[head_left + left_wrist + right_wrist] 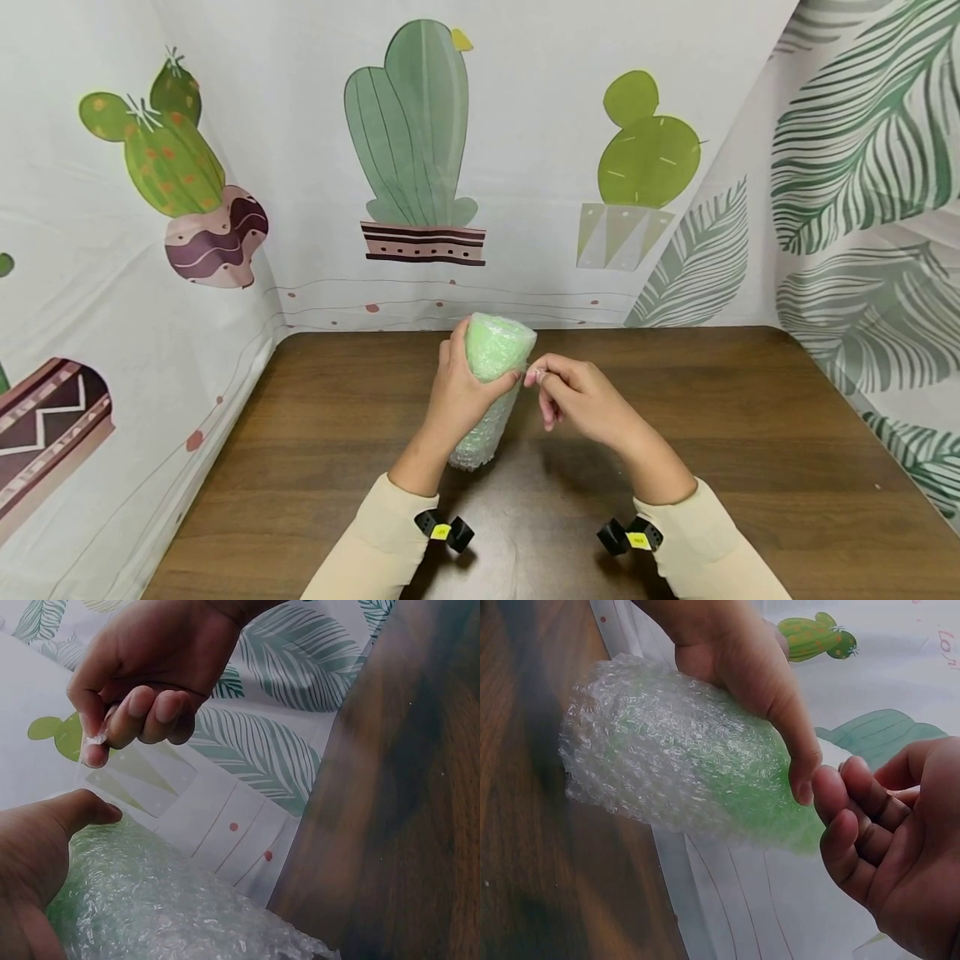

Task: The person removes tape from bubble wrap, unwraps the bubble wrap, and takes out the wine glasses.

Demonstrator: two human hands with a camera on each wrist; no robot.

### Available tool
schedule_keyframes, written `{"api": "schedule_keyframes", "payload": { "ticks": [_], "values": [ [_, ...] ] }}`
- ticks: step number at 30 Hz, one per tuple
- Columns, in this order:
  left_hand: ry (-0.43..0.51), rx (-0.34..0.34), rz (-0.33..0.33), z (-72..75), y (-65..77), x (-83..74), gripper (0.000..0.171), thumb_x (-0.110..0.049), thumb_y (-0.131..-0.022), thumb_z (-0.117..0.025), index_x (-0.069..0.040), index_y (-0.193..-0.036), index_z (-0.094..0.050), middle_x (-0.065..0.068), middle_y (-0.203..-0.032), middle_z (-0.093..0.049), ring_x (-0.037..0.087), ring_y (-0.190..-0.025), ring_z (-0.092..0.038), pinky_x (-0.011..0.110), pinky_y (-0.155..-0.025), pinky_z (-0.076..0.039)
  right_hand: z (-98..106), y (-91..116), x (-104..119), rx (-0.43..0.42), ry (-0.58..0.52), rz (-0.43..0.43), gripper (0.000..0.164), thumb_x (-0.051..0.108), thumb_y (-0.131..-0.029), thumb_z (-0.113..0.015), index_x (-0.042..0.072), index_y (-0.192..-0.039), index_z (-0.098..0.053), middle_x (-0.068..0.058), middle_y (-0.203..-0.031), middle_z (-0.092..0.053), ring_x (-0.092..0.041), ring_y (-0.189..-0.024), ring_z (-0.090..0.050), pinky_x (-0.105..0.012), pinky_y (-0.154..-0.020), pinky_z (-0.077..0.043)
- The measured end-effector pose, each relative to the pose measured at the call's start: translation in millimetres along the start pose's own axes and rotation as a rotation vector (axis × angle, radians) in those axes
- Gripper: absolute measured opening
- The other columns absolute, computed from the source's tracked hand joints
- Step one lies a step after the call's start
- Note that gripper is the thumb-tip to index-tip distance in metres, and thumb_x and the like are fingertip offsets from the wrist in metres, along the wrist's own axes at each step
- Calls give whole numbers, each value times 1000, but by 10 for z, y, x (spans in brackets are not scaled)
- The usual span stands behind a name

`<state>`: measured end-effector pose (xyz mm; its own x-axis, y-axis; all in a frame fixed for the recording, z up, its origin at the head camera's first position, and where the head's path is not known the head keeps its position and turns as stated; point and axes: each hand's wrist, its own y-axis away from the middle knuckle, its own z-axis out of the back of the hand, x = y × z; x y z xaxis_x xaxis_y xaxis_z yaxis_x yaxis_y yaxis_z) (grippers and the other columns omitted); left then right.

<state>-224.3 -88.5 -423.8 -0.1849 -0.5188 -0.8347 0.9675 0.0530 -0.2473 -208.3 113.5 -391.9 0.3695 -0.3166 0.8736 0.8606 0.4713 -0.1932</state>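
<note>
A green cylinder-shaped bundle in clear bubble wrap [486, 433] is held tilted above the table, its upper end leaning away. My left hand [461, 387] grips it near that upper end, thumb across the near side. Just right of the bundle, my right hand [585, 398] has its fingers curled, with thumb and index finger pinching a small crumpled bit of clear tape [97, 739]. These fingertips are close to the left thumb. In the right wrist view the bubble wrap [652, 750] looks thick and loose at the lower end; what lies inside is hidden apart from its green colour.
The brown wooden table [337, 433] spreads beneath both hands. A white cloth backdrop [532, 167] printed with cacti and leaves hangs behind it and along the sides. Black wrist cameras [446, 531] sit on both cream sleeves [375, 533].
</note>
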Motion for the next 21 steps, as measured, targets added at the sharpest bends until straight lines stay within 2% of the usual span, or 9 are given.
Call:
{"api": "schedule_keyframes", "payload": {
  "ticks": [5, 12, 17, 21],
  "values": [
    [-5, 4, 11, -2, -4, 1, 106, -41, -72, -86, -28, -157, -24, 15, -138, -44, 33, -110, -59, 49, -89, -55, 1, 5, 11, 5, -9, 3, 23, 11, -107, -42, 12, -99, -64, -4, -61, -60, -28, -54, -63, -29, -51, -52],
    [0, 6, 15, 1, -9, -5, 105, -40, -73, -86, -28, -157, -24, 15, -138, -44, 33, -109, -59, 49, -88, -56, -1, 5, 12, 5, 0, 7, 23, 11, -107, -42, 12, -99, -64, -4, -61, -59, -19, -52, -62, -29, -50, -52],
    [-6, 7, 16, 7, 2, -12, 105, -41, -73, -86, -28, -157, -25, 16, -137, -44, 32, -109, -59, 48, -88, -56, -6, 4, 17, -2, 8, 10, 23, 12, -107, -43, 13, -98, -64, -4, -60, -59, -27, -53, -62, -29, -51, -52],
    [-5, 6, 17, 7, 3, -9, 105, -41, -73, -86, -29, -157, -24, 15, -136, -44, 32, -108, -60, 48, -87, -56, -12, 3, 19, -4, 9, 16, 23, 13, -108, -43, 13, -98, -64, -4, -60, -58, -25, -52, -62, -29, -51, -52]
  ]
}}
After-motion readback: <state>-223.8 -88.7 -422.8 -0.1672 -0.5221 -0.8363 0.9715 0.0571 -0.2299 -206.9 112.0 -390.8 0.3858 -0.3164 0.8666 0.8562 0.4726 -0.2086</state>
